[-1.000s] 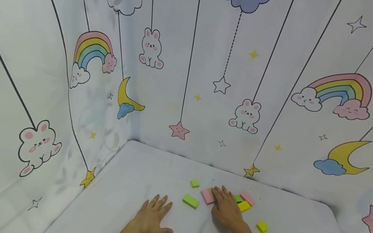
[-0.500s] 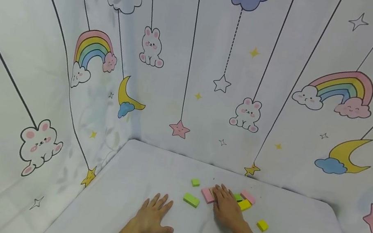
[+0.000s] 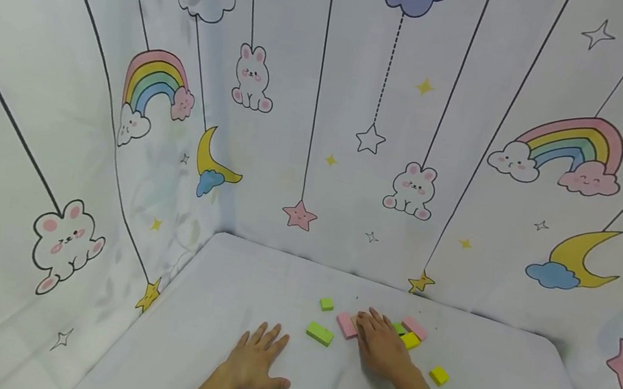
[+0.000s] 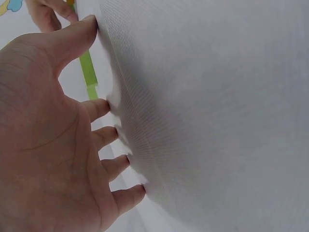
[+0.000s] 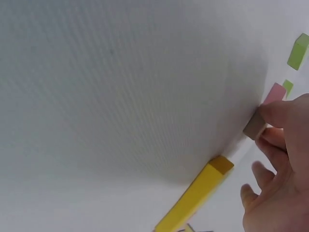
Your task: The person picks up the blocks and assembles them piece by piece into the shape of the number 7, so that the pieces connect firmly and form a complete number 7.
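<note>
In the right wrist view, my right hand [image 5: 285, 154] pinches a small brown block [image 5: 255, 124] between thumb and fingers, right beside a pink block [image 5: 274, 94]. From the head view, the right hand [image 3: 382, 347] covers most of that block, and the pink block [image 3: 347, 325] shows at its left. My left hand [image 3: 252, 359] lies on the table with fingers spread, holding nothing; its fingertips touch the cloth in the left wrist view. A green block [image 3: 319, 334] sits between the two hands.
Behind lies a small green block [image 3: 326, 304]. Right of the right hand are a yellow block [image 3: 410, 340], another pink block [image 3: 415, 328] and a partly hidden green one. A separate yellow block [image 3: 439, 375] lies nearer the right forearm. Printed curtains surround the white table [image 3: 247, 274].
My right hand and forearm have shifted slightly to the right, with the brown block moving a little away from the pink one. The left hand has stayed in place.
</note>
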Demonstrator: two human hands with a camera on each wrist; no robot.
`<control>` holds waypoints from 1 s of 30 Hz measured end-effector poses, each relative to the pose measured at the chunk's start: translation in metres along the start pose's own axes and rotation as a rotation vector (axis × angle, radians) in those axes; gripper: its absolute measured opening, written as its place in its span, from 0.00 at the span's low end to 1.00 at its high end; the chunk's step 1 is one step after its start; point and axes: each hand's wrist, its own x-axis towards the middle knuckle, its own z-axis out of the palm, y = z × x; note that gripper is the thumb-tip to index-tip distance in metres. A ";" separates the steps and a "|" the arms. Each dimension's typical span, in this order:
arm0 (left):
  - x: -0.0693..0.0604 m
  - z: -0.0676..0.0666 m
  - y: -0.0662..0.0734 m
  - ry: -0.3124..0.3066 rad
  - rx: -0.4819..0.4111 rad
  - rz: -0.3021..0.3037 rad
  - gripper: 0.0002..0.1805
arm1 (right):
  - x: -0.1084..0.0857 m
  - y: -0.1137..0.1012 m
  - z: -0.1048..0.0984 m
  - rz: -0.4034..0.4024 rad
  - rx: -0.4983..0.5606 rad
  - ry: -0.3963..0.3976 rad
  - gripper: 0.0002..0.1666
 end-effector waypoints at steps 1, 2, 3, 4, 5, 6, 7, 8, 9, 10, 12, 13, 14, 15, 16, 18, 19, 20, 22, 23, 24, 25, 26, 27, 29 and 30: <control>0.000 0.000 0.000 0.001 0.003 0.001 0.49 | 0.000 0.000 -0.001 -0.002 0.007 -0.002 0.27; 0.000 0.000 0.000 0.001 0.008 0.002 0.49 | 0.000 0.001 -0.002 -0.004 0.009 -0.005 0.26; 0.000 -0.001 0.000 0.002 0.010 0.003 0.49 | 0.000 0.001 -0.003 -0.005 0.011 -0.008 0.26; 0.001 -0.001 0.000 0.002 0.012 0.004 0.50 | 0.000 0.001 -0.004 -0.003 0.009 -0.011 0.26; 0.001 0.000 0.000 0.002 0.013 0.005 0.50 | 0.000 0.000 -0.005 0.001 0.007 -0.017 0.26; 0.001 0.000 -0.001 0.003 0.015 0.005 0.50 | -0.001 0.000 -0.005 0.005 0.003 -0.019 0.26; 0.001 0.000 -0.001 0.003 0.016 0.006 0.50 | -0.001 -0.001 -0.005 0.011 0.002 -0.023 0.27; 0.001 0.000 -0.001 0.004 0.018 0.007 0.50 | -0.001 -0.001 -0.005 0.016 -0.004 -0.026 0.27; 0.002 0.000 -0.001 0.005 0.021 0.008 0.50 | -0.001 -0.002 -0.005 0.023 -0.005 -0.028 0.27; 0.002 0.001 -0.001 0.005 0.023 0.009 0.50 | -0.002 -0.002 -0.006 0.029 -0.009 -0.029 0.27; 0.002 0.001 0.000 0.005 0.024 0.010 0.50 | -0.003 -0.004 -0.006 0.038 -0.011 -0.024 0.28; 0.001 0.001 0.000 0.006 0.023 0.010 0.50 | -0.004 -0.004 -0.006 0.043 -0.014 -0.025 0.28; 0.001 0.001 0.000 0.007 0.021 0.011 0.50 | -0.004 -0.005 -0.006 0.047 -0.020 -0.026 0.28; 0.001 0.001 0.000 0.007 0.018 0.011 0.50 | -0.005 -0.005 -0.006 0.052 -0.023 -0.027 0.28; 0.001 0.001 0.000 0.007 0.011 0.012 0.50 | -0.006 -0.006 -0.006 0.059 -0.022 -0.026 0.28; 0.000 0.001 0.000 0.009 0.003 0.011 0.49 | -0.007 -0.007 -0.005 0.077 -0.010 -0.023 0.28; 0.000 0.001 0.000 0.009 -0.001 0.011 0.49 | -0.007 -0.008 -0.005 0.084 -0.004 -0.017 0.28; -0.001 0.001 -0.001 0.009 -0.004 0.009 0.49 | -0.008 -0.008 -0.004 0.092 0.004 -0.012 0.28; -0.001 0.001 -0.001 0.008 -0.007 0.007 0.49 | -0.008 -0.009 -0.004 0.107 0.024 0.002 0.26; -0.001 0.001 -0.001 0.008 -0.007 0.006 0.50 | -0.008 -0.009 -0.004 0.111 0.031 0.011 0.25; -0.001 0.001 -0.001 0.007 -0.008 0.006 0.50 | -0.009 -0.010 -0.004 0.118 0.031 0.010 0.25; -0.001 0.001 -0.001 0.007 -0.006 0.007 0.49 | -0.009 -0.010 -0.004 0.122 0.034 0.015 0.24; 0.000 0.000 -0.001 0.007 -0.006 0.008 0.49 | -0.009 -0.010 -0.004 0.127 0.031 0.014 0.24; 0.000 0.000 -0.001 0.006 -0.005 0.010 0.49 | -0.009 -0.010 -0.004 0.131 0.032 0.018 0.24; 0.000 0.000 -0.001 0.007 0.000 0.012 0.49 | -0.009 -0.009 -0.004 0.135 0.028 0.021 0.23; 0.000 0.000 -0.001 0.007 0.000 0.012 0.49 | -0.009 -0.009 -0.005 0.137 0.024 0.018 0.24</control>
